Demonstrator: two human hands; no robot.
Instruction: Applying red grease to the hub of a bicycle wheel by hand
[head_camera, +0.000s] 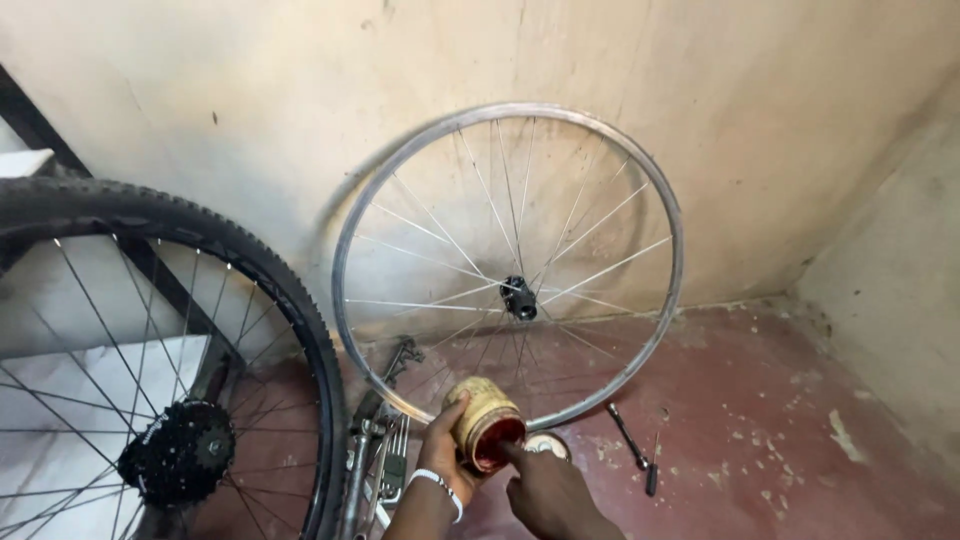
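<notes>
A small round tin (484, 423) is gripped by the left hand (442, 447), tilted. One right hand (545, 490) finger is dipped inside, the others curled. A bare wheel rim (510, 262) is leaned against the wall, on the red floor (760, 430).

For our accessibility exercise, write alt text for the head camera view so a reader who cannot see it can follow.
A person's left hand holds a small round tin tilted open, showing red inside, while the right hand puts a fingertip at its rim. Behind, a bare silver spoked wheel leans against a stained wall; a tyred wheel with a sprocket cluster stands at left.
</notes>
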